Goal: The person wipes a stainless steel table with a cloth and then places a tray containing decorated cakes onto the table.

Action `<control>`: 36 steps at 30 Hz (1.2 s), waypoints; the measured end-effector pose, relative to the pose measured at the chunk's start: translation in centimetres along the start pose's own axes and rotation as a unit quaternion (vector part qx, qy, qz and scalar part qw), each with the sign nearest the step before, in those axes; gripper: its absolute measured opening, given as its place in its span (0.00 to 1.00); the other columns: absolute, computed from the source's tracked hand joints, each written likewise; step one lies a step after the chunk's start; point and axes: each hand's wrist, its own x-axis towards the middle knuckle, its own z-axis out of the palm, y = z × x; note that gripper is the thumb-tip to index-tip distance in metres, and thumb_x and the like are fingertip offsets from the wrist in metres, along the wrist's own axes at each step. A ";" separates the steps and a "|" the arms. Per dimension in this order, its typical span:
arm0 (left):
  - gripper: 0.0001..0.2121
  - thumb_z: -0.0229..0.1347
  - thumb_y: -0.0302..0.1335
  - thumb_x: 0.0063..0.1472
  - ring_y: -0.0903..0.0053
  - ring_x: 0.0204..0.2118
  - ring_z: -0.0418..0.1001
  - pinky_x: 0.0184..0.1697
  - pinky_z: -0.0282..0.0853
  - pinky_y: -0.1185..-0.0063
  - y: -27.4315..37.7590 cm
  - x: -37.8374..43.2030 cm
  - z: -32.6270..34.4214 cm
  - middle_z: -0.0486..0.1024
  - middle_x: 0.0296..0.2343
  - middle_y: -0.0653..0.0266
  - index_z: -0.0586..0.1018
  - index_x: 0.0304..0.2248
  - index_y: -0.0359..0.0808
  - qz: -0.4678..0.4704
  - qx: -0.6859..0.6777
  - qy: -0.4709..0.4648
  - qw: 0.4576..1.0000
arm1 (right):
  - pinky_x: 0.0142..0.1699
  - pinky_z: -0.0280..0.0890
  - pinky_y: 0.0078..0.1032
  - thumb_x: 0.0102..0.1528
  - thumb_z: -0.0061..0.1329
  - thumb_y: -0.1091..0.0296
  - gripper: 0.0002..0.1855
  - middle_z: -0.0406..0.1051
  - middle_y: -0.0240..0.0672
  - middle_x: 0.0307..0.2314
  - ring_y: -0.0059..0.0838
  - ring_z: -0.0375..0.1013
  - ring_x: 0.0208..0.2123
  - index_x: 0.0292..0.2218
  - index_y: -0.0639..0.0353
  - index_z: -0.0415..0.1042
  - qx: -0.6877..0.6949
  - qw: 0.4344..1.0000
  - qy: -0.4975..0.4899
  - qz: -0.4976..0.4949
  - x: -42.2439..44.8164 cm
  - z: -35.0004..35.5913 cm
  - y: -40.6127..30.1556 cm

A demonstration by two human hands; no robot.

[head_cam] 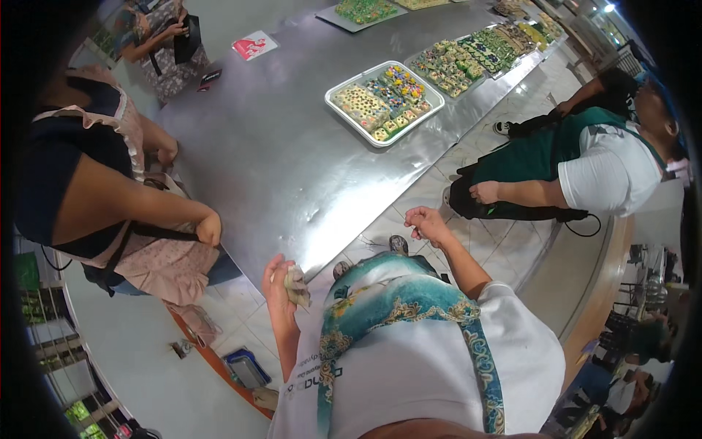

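My left hand [277, 285] is raised at the near corner of a metal-topped table [263, 164], with a crumpled pale cloth [297, 285] held in it. Off the table's right edge, my right hand [428, 224] hangs over the tiled floor, its fingers loosely curled and nothing visible in them. Ahead on the table stands a white rectangular tray [351, 123]. Inside it are small decorated pieces of food [359, 104], topped with dark dots, yellow and purple bits and blue shapes. Neither hand touches the tray. I wear a teal patterned apron [406, 296].
Several more food trays [447, 66] line the table's right side, and a green-topped tray [364, 11] is at the far end. A red-and-white card [255, 45] lies at the left. People in aprons stand at left [164, 258] and right [526, 148]. A blue-rimmed tray [247, 367] sits low left.
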 end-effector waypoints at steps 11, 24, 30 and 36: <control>0.15 0.49 0.24 0.54 0.74 0.26 0.71 0.26 0.70 0.78 -0.4 3.8 -2.4 0.71 0.30 0.55 0.66 0.42 0.31 -0.013 -0.032 -0.059 0.998 | 0.17 0.58 0.16 0.48 0.46 0.74 0.09 0.70 0.34 0.23 0.19 0.65 0.14 0.34 0.64 0.67 -0.007 0.999 0.044 0.005 -2.6 0.9 -0.1; 0.12 0.50 0.23 0.53 0.74 0.25 0.71 0.24 0.71 0.79 -0.7 4.3 0.3 0.71 0.28 0.55 0.69 0.39 0.31 -0.028 0.018 -0.082 0.996 | 0.17 0.58 0.16 0.48 0.46 0.72 0.10 0.70 0.35 0.24 0.19 0.65 0.14 0.35 0.65 0.67 0.025 0.998 0.057 -0.011 -2.2 1.1 0.0; 0.12 0.50 0.24 0.53 0.74 0.25 0.71 0.25 0.71 0.79 -0.6 4.9 1.7 0.71 0.28 0.54 0.69 0.39 0.31 -0.042 0.025 -0.101 0.994 | 0.17 0.58 0.16 0.49 0.46 0.73 0.10 0.70 0.35 0.24 0.19 0.65 0.15 0.35 0.65 0.67 0.038 0.997 0.073 -0.007 -2.7 0.1 0.4; 0.14 0.50 0.24 0.53 0.74 0.26 0.71 0.26 0.70 0.80 -0.4 5.2 2.8 0.72 0.29 0.54 0.68 0.40 0.30 -0.053 0.053 -0.124 0.989 | 0.17 0.58 0.16 0.49 0.46 0.74 0.10 0.71 0.36 0.24 0.19 0.65 0.14 0.35 0.65 0.67 0.049 0.995 0.083 -0.012 -2.8 -0.2 1.3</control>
